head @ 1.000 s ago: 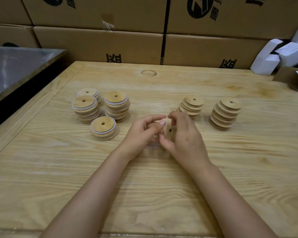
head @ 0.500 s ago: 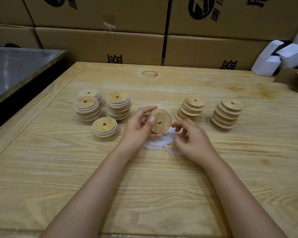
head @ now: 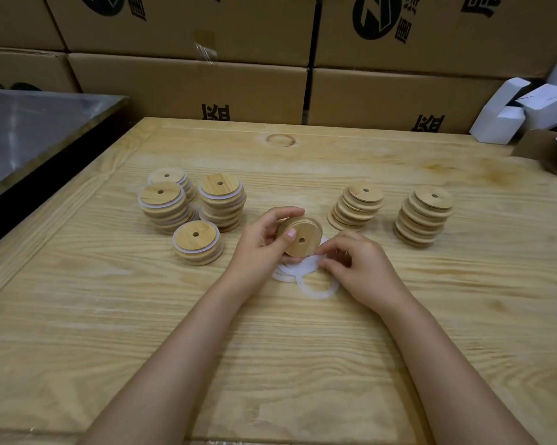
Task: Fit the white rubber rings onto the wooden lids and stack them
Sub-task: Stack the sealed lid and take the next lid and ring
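1. The wooden lid [head: 299,236] was in the left hand [head: 261,248], up off the surface [head: 302,348] and tipped so its flat face with the little hole showed. The grip was clamped on it, with the thumb on the face and the fingers round the rim. No ring showed on it yet.
2. The white rubber rings [head: 302,273] lay in a loose pile on the surface, right under the lid. The right hand [head: 363,271] was on the pile, and its grip looked pinched on one ring at the top.
3. To the left stood the ringed stacks [head: 221,200], four of them, with white bands showing between the lids. The near one was short, so it was likely the one being built.
4. To the right stood the bare stacks [head: 424,216], two of them, with no white on them. I think those lids were still to do, so a good part of the job was left.
5. A second before, both hands were close together round the lid and hid the rings. Now the hands were apart, only the left held the lid, and the pile showed.
6. Half a second before, the right hand was a bit farther from the lid. All the stacks stood the same.
7. Cardboard boxes [head: 187,88] were piled behind the surface.
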A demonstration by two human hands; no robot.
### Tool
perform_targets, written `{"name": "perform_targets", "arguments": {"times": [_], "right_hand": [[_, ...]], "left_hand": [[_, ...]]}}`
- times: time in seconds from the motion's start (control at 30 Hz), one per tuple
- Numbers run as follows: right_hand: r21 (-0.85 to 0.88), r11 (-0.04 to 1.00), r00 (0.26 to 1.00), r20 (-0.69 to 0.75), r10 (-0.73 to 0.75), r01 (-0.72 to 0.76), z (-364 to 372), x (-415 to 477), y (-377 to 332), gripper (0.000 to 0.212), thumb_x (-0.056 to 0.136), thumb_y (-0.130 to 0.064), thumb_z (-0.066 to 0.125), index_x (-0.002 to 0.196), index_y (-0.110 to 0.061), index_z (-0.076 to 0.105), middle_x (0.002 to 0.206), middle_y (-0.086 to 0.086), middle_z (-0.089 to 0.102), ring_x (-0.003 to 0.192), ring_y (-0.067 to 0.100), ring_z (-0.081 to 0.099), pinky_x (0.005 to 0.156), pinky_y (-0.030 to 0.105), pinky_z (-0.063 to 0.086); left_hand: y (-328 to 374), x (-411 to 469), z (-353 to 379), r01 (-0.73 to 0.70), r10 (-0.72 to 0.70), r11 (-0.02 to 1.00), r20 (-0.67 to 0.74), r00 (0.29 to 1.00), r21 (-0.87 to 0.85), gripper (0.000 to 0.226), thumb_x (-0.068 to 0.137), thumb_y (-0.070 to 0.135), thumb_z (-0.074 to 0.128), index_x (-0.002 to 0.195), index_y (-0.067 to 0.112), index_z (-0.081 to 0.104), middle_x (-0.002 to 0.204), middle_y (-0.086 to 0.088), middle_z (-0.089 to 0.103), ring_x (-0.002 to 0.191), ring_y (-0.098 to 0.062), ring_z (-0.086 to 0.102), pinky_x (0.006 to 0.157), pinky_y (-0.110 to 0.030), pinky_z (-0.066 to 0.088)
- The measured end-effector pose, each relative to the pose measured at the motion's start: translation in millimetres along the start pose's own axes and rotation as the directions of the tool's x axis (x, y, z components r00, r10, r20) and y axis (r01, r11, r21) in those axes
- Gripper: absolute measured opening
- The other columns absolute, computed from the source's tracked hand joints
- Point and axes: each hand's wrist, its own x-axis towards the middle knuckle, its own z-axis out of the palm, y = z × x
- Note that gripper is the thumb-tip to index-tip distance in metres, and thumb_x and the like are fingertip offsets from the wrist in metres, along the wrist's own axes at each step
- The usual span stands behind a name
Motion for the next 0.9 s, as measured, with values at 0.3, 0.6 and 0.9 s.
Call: {"name": "perform_targets", "arguments": {"times": [0.3, 0.6, 0.9], "right_hand": [[0.309, 0.950, 0.975, -0.220, 0.039, 0.032, 6, 3, -12, 0.021, 0.078, -0.012, 0.074, 0.074, -0.030, 0.065, 0.096, -0.009, 0.056, 0.097, 0.007, 0.056, 0.077, 0.026, 0.045], [0.475, 0.879, 0.955, -0.278, 0.103, 0.043, 14, 5, -16, 0.022, 0.081, -0.005, 0.070, 0.075, -0.026, 0.065, 0.092, -0.010, 0.065, 0.091, 0.002, 0.062, 0.074, 0.024, 0.050], [0.520, 0.853, 0.946, -0.301, 0.122, 0.055, 14, 6, -14, 0.022, 0.081, -0.005, 0.071, 0.074, -0.026, 0.067, 0.080, -0.014, 0.069, 0.079, -0.002, 0.064, 0.068, 0.012, 0.048]], "left_hand": [[2, -1, 1, -0.052, 0.050, 0.994, 0.025, 0.998, 0.101, 0.019, 0.089, 0.022, 0.063, 0.108, 0.019, 0.062, 0.078, 0.013, 0.062, 0.079, -0.010, 0.059, 0.080, -0.045, 0.053], [-8, 1, 2, -0.153, 0.146, 0.959, 0.046, 0.988, 0.239, 0.009, 0.092, 0.020, 0.052, 0.094, 0.029, 0.054, 0.085, 0.008, 0.067, 0.079, -0.007, 0.062, 0.070, -0.021, 0.047], [-13, 2, -1, -0.152, 0.153, 0.942, 0.022, 0.988, 0.300, 0.017, 0.096, 0.010, 0.049, 0.087, 0.023, 0.045, 0.073, 0.009, 0.059, 0.068, -0.003, 0.054, 0.067, -0.019, 0.043]]}}
